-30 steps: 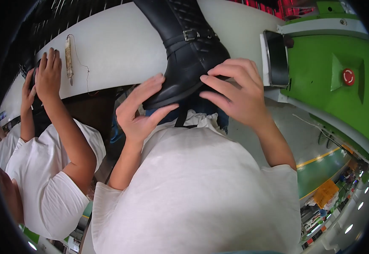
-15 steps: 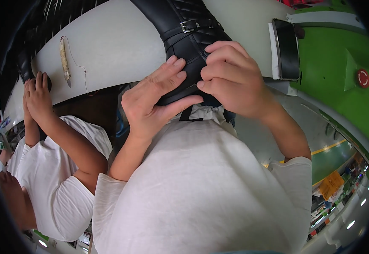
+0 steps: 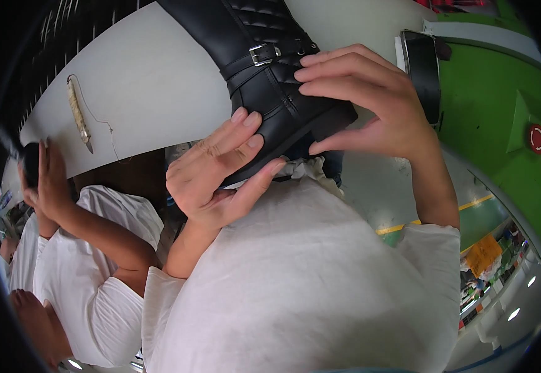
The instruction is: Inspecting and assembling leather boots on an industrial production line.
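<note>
A tall black boot (image 3: 264,68) with a quilted shaft and a silver buckle strap lies on the white table (image 3: 152,81), its foot end toward me. My left hand (image 3: 220,171) cups the boot's foot from the left and below, fingers pressed flat against the leather. From the right, my right hand (image 3: 370,102) curls over the same end, fingertips on the strap area and thumb under the sole edge. Both hands hold the boot close to my white shirt.
A thin beige tool with a cord (image 3: 79,115) lies on the table at left. A co-worker in white (image 3: 90,248) stands at my left, a hand (image 3: 50,180) raised to a dark object at the table edge. A black device (image 3: 422,71) and green machine (image 3: 500,118) sit at right.
The boot has come closer to my body and looms larger. Both my hands shifted along its foot end, staying on it. The co-worker's hands moved lower and left.
</note>
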`<control>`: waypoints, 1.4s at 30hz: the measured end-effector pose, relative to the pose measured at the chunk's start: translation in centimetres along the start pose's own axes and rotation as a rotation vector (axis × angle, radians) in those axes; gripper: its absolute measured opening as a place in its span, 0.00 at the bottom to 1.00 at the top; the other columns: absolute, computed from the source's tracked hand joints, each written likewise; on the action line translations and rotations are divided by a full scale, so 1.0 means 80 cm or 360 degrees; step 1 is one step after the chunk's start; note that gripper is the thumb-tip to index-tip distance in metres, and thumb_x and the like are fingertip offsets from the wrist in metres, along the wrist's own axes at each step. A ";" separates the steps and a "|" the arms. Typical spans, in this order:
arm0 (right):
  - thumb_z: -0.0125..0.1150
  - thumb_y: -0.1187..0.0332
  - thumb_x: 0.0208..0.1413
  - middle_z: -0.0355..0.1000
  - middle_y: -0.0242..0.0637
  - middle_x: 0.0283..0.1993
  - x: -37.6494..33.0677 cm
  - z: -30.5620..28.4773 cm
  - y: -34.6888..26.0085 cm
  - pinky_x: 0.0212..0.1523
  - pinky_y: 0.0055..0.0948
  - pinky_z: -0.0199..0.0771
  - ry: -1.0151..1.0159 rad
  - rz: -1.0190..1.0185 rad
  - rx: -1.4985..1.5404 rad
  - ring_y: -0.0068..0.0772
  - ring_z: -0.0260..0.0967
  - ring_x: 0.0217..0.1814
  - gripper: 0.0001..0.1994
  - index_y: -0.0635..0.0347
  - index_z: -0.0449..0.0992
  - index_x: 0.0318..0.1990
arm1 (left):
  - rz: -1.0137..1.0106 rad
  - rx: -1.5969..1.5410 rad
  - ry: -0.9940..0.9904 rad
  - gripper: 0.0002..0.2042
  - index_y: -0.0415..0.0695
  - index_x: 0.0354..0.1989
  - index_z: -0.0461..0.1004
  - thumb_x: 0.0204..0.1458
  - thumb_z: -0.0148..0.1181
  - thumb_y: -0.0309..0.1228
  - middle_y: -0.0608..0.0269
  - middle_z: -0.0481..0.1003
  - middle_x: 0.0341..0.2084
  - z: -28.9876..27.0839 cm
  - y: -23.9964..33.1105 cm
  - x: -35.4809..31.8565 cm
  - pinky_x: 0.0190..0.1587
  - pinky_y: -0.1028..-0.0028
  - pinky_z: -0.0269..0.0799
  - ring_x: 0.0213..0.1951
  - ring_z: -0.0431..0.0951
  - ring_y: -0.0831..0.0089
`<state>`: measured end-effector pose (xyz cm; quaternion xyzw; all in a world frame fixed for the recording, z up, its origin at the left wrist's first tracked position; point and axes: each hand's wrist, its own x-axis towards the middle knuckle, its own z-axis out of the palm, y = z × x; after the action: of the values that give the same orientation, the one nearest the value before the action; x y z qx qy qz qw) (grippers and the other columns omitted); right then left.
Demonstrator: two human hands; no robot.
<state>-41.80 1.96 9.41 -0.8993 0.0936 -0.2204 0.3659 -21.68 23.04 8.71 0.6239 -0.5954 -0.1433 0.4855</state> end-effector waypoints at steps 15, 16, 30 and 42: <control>0.92 0.60 0.31 0.84 0.36 0.56 -0.011 0.005 0.002 0.58 0.41 0.83 0.0130 0.0020 0.0100 0.45 0.81 0.58 0.34 0.53 0.87 0.53 | 0.0073 0.0014 -0.0033 0.27 0.34 0.47 0.86 0.38 0.91 0.33 0.41 0.87 0.54 -0.006 -0.011 -0.010 0.61 0.60 0.84 0.58 0.88 0.48; 0.92 0.60 0.31 0.84 0.36 0.58 -0.015 0.006 0.000 0.59 0.41 0.83 0.0151 0.0009 0.0087 0.45 0.81 0.59 0.35 0.53 0.87 0.53 | -0.0029 0.0035 -0.0020 0.29 0.35 0.51 0.85 0.38 0.90 0.31 0.43 0.85 0.56 -0.007 -0.005 -0.014 0.61 0.61 0.83 0.57 0.88 0.52; 0.90 0.65 0.45 0.79 0.43 0.68 -0.011 0.015 -0.106 0.65 0.40 0.83 0.0508 -0.0077 0.0512 0.44 0.82 0.64 0.50 0.58 0.68 0.77 | 0.0776 -0.0226 0.0127 0.52 0.33 0.74 0.62 0.42 0.91 0.33 0.35 0.82 0.58 -0.016 0.093 0.082 0.58 0.61 0.84 0.54 0.88 0.53; 0.87 0.86 0.41 0.76 0.47 0.67 -0.046 0.077 -0.019 0.79 0.59 0.73 0.0848 0.0079 0.1975 0.58 0.70 0.78 0.47 0.53 0.64 0.68 | 0.0099 -0.0012 0.0147 0.38 0.48 0.63 0.85 0.37 0.89 0.37 0.49 0.71 0.75 -0.006 -0.002 -0.007 0.77 0.47 0.64 0.78 0.65 0.41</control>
<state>-42.20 8.06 5.33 -0.4351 0.0574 -0.4392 0.7839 -21.37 23.76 8.60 0.6093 -0.5909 -0.1015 0.5189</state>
